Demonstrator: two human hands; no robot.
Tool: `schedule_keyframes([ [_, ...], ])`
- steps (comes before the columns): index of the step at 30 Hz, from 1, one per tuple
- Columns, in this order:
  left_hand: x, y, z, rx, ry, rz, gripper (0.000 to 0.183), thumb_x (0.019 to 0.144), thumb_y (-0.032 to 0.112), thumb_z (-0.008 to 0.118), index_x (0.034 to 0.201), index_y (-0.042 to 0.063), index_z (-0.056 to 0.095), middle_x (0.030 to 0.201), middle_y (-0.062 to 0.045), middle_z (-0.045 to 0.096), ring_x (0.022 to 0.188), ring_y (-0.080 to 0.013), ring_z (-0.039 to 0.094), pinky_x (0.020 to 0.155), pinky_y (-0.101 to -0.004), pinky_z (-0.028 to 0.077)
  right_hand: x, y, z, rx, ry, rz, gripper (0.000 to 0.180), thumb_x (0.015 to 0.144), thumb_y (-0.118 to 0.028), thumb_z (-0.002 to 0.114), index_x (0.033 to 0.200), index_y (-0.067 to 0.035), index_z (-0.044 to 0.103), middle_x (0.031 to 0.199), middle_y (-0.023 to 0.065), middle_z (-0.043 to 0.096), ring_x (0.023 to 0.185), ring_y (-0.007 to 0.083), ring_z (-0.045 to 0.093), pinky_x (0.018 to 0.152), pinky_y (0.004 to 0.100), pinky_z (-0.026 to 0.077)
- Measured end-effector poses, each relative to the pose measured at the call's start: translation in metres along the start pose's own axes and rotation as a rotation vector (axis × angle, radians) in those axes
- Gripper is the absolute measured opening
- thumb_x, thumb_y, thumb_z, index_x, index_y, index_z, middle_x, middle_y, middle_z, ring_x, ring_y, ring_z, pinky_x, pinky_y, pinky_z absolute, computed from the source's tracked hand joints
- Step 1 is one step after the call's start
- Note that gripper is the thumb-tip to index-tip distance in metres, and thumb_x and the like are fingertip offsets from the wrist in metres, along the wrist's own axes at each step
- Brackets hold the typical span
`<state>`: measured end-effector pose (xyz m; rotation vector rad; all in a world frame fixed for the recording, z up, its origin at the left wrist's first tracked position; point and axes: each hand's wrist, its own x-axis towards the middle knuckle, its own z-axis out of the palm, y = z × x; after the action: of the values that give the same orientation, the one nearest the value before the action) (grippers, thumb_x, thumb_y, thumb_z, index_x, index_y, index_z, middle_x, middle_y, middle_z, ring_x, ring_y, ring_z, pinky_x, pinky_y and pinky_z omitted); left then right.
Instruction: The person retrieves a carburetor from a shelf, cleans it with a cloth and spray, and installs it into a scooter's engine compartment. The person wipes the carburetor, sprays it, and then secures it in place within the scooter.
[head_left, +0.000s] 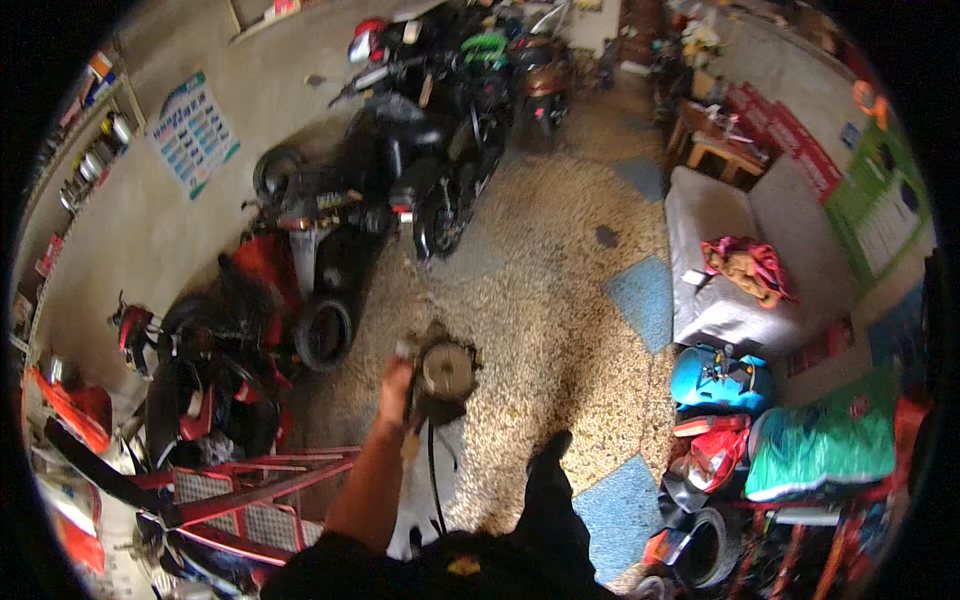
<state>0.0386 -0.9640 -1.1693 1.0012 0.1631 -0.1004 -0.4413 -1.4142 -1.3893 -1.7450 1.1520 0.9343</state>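
Note:
My left hand is wrapped around the left side of a dark mechanical part with a round, pale metal face. The part is held up in front of me above the speckled floor, and motion blur hides its finer detail. Below it a thin black cable or hose hangs towards my body; I cannot tell whether the two are joined. My right hand is out of view. One dark trouser leg and shoe show beneath me.
Several motorcycles and a loose tyre line the left side. A red metal stair frame stands close at lower left. To the right are a grey sofa, a blue helmet and a green bag.

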Motion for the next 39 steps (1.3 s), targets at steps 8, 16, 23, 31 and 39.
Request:
schedule_keyframes([
  [8, 0.239, -0.001, 0.155, -0.167, -0.03, 0.021, 0.038, 0.092, 0.018, 0.063, 0.126, 0.004, 0.054, 0.122, -0.016, 0.064, 0.11, -0.0294, 0.064, 0.094, -0.0435, 0.054, 0.163, -0.385, -0.297, 0.016, 0.106, -0.338, 0.018, 0.099, -0.026, 0.056, 0.092, -0.011, 0.061, 0.069, 0.002, 0.056, 0.054, 0.0172, 0.055, 0.045, 0.0329, 0.045],
  [16, 0.543, -0.076, 0.222, 0.497, -0.112, 0.308, 0.038, 0.099, 0.025, 0.054, 0.128, 0.0, 0.056, 0.118, -0.018, 0.067, 0.106, -0.0292, 0.068, 0.094, -0.0422, 0.057, 0.301, -0.757, -0.474, 0.057, 0.188, -0.754, 0.011, 0.092, -0.009, 0.061, 0.098, -0.001, 0.068, 0.078, 0.0045, 0.066, 0.07, 0.0139, 0.061, 0.059, 0.0284, 0.047],
  [23, 0.787, -0.076, 0.37, -0.15, -0.132, 0.005, 0.048, 0.093, 0.02, 0.06, 0.136, 0.0, 0.052, 0.125, -0.017, 0.064, 0.108, -0.0308, 0.065, 0.092, -0.043, 0.054, 0.384, -0.763, -0.494, -0.135, 0.058, 0.005, 0.033, 0.094, -0.039, 0.059, 0.088, -0.008, 0.069, 0.078, 0.0174, 0.067, 0.073, 0.0349, 0.065, 0.062, 0.0453, 0.049],
  [31, 1.114, -0.128, 0.456, 0.185, -0.235, 0.171, 0.048, 0.101, 0.031, 0.049, 0.136, -0.002, 0.053, 0.128, -0.019, 0.064, 0.11, -0.0302, 0.066, 0.095, -0.0426, 0.055, 0.574, -0.94, -0.592, 0.127, -0.035, 0.094, 0.032, 0.095, -0.038, 0.063, 0.086, -0.008, 0.067, 0.067, 0.0138, 0.062, 0.062, 0.0303, 0.064, 0.05, 0.0445, 0.049],
  [39, 1.381, -0.127, 0.633, 0.079, -0.047, 0.141, 0.049, 0.095, 0.031, 0.06, 0.131, -0.002, 0.056, 0.123, -0.013, 0.065, 0.107, -0.0269, 0.066, 0.093, -0.0406, 0.054, 0.712, -1.431, -0.919, -0.253, 0.433, -0.782, 0.035, 0.094, -0.039, 0.059, 0.083, -0.007, 0.067, 0.08, 0.0109, 0.067, 0.072, 0.0249, 0.065, 0.065, 0.0422, 0.051],
])
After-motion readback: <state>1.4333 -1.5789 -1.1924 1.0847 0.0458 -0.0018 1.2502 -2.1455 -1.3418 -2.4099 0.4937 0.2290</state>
